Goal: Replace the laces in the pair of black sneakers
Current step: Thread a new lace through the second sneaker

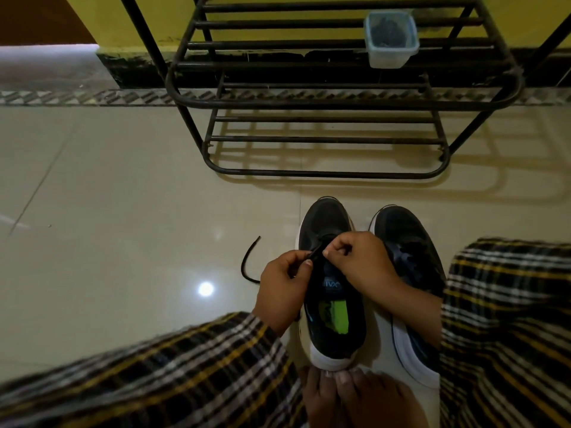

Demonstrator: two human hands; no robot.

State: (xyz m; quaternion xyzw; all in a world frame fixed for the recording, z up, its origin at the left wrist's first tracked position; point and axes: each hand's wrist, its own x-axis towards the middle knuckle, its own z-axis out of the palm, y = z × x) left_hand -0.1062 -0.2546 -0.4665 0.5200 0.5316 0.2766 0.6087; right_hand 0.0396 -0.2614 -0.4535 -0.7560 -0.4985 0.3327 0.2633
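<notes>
two black sneakers (white soles), hands pinching black lace

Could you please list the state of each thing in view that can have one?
left sneaker: upright on the floor, being laced.
right sneaker: beside it, no lace visible.
black lace: one end trailing loose on the floor.
left hand: pinches the lace.
right hand: pinches the lace.
plastic container: on the rack, lid off.
</notes>
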